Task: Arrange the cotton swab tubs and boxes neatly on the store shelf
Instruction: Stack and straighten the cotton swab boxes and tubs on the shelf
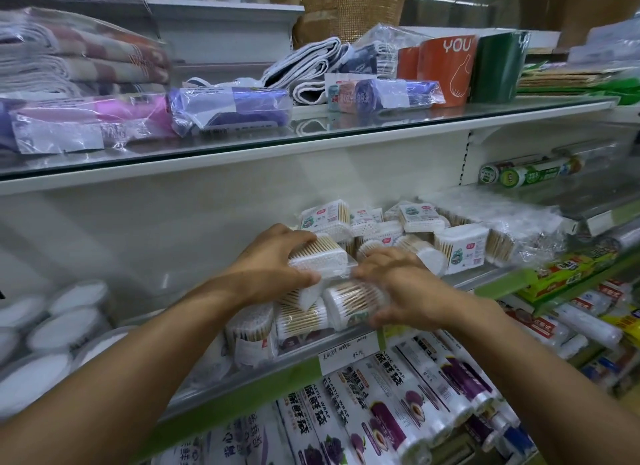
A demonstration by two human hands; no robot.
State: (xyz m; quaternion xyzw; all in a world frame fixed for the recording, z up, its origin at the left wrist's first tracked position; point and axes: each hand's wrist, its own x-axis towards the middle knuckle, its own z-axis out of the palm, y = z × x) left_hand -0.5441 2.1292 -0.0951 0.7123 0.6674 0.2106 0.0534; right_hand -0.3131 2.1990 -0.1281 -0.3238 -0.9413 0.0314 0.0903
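On the middle shelf [485, 279] lies a heap of clear cotton swab tubs and boxes. My left hand [273, 267] grips a rectangular swab box [320, 258], thumb under and fingers over its top. Just to the right, my right hand [398, 288] grips a round swab tub [353, 302] that lies on its side. Below them more swab tubs [301, 317] stand at the shelf's front edge. Further back, labelled swab boxes [464, 248] and another pack [323, 218] sit jumbled against the back wall.
Round white-lidded containers [65, 326] fill the left of the shelf. Rolls of plastic wrap [381, 405] lie on the shelf below. The glass shelf [311, 132] above carries bagged cloths and folded towels. Green-labelled rolls [526, 173] and boxed wraps are at the right.
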